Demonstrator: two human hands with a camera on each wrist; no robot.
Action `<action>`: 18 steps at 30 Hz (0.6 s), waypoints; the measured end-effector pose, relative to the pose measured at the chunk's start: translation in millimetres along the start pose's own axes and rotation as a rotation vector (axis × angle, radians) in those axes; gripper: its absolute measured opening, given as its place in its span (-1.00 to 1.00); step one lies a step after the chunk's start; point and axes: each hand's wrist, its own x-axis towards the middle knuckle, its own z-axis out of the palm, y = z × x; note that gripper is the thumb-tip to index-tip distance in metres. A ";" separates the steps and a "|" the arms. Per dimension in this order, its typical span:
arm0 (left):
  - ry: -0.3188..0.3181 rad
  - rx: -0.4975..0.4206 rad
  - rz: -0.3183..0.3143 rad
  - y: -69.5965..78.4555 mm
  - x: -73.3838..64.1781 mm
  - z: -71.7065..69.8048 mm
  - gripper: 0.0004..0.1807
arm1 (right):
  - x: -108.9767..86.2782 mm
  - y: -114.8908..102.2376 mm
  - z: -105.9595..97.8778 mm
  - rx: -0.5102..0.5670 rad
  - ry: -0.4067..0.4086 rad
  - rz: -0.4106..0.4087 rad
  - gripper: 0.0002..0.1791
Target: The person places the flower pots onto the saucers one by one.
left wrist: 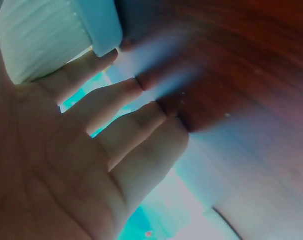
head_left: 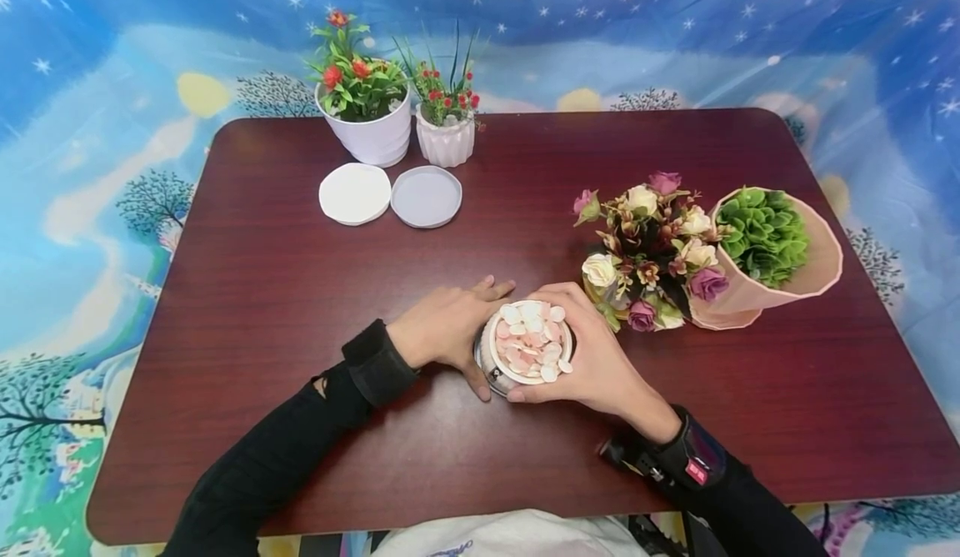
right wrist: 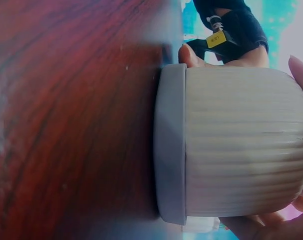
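Near the front middle of the table stands a cream ribbed flowerpot [head_left: 492, 358] filled with pale pink and white blossoms [head_left: 529, 340]. In the right wrist view its base sits in a shallow grey saucer [right wrist: 170, 145], low on the tabletop. My right hand [head_left: 603, 365] grips the pot from the right, thumb in front and fingers curled round behind the upper part. On the left side, my left hand [head_left: 448, 328] lies spread beside the pot and saucer. Its straight fingers [left wrist: 136, 135] reach to the tabletop in the left wrist view, one of them right by the saucer.
A white saucer [head_left: 355, 193] and a grey saucer [head_left: 427, 197] lie before two potted plants, a white pot [head_left: 375, 134] and a smaller fluted pot [head_left: 447, 142]. To the right stand a rose arrangement [head_left: 648, 248] and a large pink pot [head_left: 817, 248] holding green leaves.
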 end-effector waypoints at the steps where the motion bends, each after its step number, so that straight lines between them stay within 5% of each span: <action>1: 0.013 0.022 0.005 -1.0 -0.2 0.0 0.47 | 0.4 0.2 0.7 -0.003 -0.001 -0.001 0.03; 8: 0.066 0.104 0.048 -4.1 2.2 0.6 0.39 | 0.3 5.5 3.7 -0.023 0.010 -0.002 0.06; 18: 0.041 0.092 0.035 -5.8 4.3 0.3 0.39 | -1.8 1.8 -1.1 -0.067 -0.059 -0.002 0.25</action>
